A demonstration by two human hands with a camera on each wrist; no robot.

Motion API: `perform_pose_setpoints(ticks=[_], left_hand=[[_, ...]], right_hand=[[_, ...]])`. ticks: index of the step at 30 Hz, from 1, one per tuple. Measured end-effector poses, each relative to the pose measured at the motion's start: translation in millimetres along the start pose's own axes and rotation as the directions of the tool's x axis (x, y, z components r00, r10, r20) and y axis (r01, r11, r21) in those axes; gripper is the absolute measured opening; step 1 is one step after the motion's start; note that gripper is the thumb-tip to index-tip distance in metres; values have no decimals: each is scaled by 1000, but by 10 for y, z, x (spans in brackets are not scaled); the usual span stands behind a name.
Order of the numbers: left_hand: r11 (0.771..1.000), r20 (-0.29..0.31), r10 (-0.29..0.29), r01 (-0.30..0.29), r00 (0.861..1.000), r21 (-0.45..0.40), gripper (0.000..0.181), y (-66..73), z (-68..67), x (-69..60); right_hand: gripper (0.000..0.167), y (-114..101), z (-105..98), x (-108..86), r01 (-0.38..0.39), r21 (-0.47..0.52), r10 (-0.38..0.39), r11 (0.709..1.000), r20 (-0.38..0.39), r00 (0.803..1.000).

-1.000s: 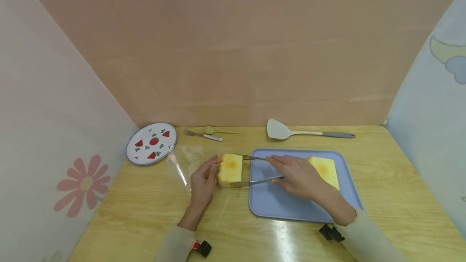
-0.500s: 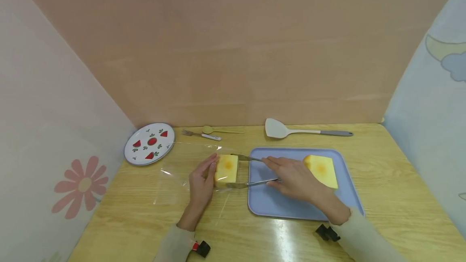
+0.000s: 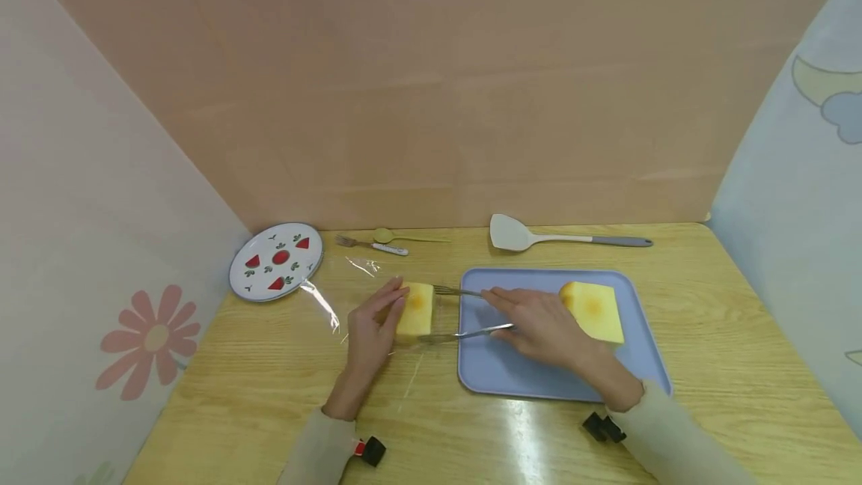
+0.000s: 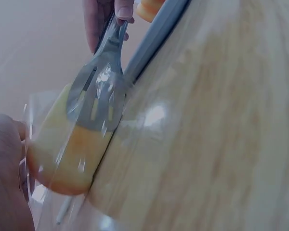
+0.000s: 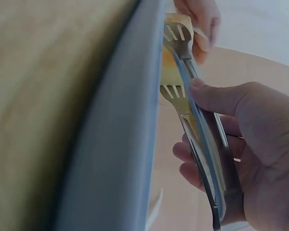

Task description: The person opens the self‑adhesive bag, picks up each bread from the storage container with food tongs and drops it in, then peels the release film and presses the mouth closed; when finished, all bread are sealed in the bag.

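A thick slice of bread (image 3: 414, 313), yellow with browned edges, stands on the table left of the tray. My left hand (image 3: 369, 331) pinches its left edge with thumb and fingers. Clear plastic film (image 4: 154, 115) lies about the slice and under it; whether it is a bag or a sheet I cannot tell. With my right hand (image 3: 545, 329) I grip metal tongs (image 5: 219, 159), whose slotted ends lie against the near and far sides of the slice. In the left wrist view, one tong end (image 4: 98, 96) overlaps the bread.
A blue tray (image 3: 532, 395) sits under my right hand, with another bread slice (image 3: 595, 313) on it. Behind it lies a white spatula (image 3: 512, 234). Along the back left are a fork (image 3: 370, 245), a yellow spoon (image 3: 384, 236) and a strawberry-red patterned plate (image 3: 283, 234).
The bread slice has shifted slightly left, away from the tray, with the left hand and the tongs. Both hands keep their hold. The film has shifted and its glints have changed.
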State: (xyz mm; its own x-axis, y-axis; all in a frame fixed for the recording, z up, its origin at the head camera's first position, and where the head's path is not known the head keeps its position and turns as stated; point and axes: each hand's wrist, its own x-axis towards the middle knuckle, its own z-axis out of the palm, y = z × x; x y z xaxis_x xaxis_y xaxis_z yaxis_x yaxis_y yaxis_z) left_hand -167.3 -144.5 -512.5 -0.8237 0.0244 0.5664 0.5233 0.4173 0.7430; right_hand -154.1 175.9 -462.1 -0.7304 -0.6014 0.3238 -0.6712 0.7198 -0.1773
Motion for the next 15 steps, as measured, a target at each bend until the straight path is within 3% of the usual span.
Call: perform_pose_setpoints(ticks=[5, 11, 15], left_hand=[[998, -30, -39, 37, 999, -53, 15, 40, 4, 16], [983, -78, -149, 139, 986, -123, 14, 66, 23, 6], [969, -89, -173, 153, 981, -192, 16, 99, 43, -5]], right_hand=[[69, -31, 45, 3, -4, -1, 4, 1000, 25, 1000], [70, -54, 63, 9, -2, -29, 2, 1000, -27, 1000], [68, -85, 83, 3, -15, -21, 16, 1000, 22, 1000]])
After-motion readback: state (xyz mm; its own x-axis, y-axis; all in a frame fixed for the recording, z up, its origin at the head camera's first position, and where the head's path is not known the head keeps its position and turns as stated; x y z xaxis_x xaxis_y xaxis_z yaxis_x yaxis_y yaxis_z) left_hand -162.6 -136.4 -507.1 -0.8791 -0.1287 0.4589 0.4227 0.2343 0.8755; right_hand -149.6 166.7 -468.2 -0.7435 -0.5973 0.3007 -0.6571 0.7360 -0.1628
